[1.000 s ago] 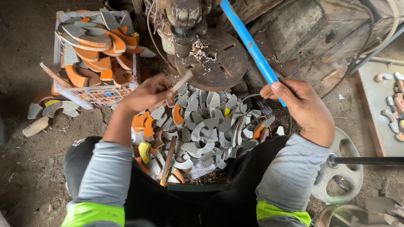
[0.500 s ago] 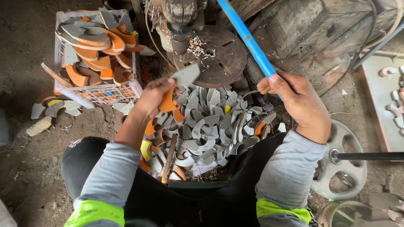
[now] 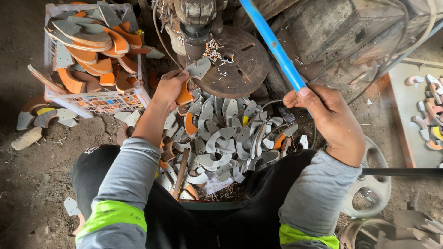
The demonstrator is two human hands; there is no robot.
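Our left hand (image 3: 171, 88) grips a curved grey-and-orange metal piece (image 3: 193, 78), set on the drill press's round table (image 3: 237, 62); our right hand (image 3: 327, 121) clasps the blue lever (image 3: 273, 44). Drilling looks imminent: next, we judge, a steady pull.

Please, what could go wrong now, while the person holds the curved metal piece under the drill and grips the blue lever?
1. The left hand holds the curved metal piece bare, close under the drill head; fingers could be cut or caught.
2. Metal shavings on the round drill table might cut skin.
3. The right hand pulling the blue lever too hard may jerk the piece loose.
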